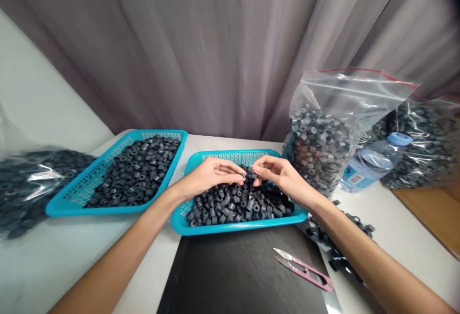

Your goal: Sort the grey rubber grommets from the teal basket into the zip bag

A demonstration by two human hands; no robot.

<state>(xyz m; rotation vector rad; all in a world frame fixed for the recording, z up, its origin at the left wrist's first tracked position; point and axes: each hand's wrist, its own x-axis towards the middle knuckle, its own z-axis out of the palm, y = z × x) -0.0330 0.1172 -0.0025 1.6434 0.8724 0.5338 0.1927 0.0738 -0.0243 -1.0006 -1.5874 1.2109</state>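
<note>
Both hands are raised over the nearer blue plastic basket [237, 227], which is heaped with small dark grey ring-shaped parts [230, 203]. My left hand [215, 176] pinches something small and dark between thumb and fingertips; its exact kind is hard to make out. Close beside it, my right hand [275, 174] holds one dark grey ring-shaped part [251, 172] between thumb and forefinger. A small gap lies between the fingertips of the two hands. Pink-handled thread snips [304, 269] lie on the black mat [230, 275] in front of the basket.
A second blue basket [104, 212] of dark parts stands left, beside a clear bag [39, 184]. On the right are a zip bag [319, 141] of grey pieces, a water bottle [373, 163], another filled bag [424, 146], cardboard [431, 213] and loose dark pieces [345, 261].
</note>
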